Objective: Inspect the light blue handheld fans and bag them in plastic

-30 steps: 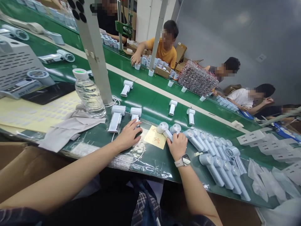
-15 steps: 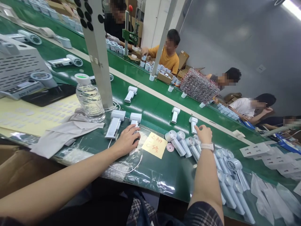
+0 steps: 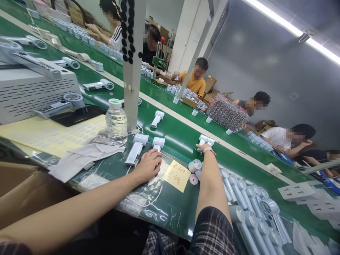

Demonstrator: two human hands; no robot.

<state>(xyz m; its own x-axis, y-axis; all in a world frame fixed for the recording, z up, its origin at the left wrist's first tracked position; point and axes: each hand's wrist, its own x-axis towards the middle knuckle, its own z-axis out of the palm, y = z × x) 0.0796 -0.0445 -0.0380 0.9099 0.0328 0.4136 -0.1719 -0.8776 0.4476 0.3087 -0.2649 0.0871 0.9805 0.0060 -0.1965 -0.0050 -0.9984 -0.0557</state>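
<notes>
Right hand [image 3: 202, 146] reached further out, now at white fan pair [image 3: 206, 139] on green bench beyond yellow note [image 3: 177, 175]; grip hidden, cannot tell. Left hand [image 3: 148, 165], left of note, grip loosely closed over white fan [image 3: 158, 142].

Green bench [image 3: 180, 136], white handheld fans [image 3: 157, 119], water bottle [image 3: 116, 122], yellow note [image 3: 176, 176], grey cloth [image 3: 82, 159], perhaps plastic bags [image 3: 300, 233].

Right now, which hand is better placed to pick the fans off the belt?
Probably right: the right hand reaches the two belt fans, while the left hand rests on a nearer fan.
</notes>
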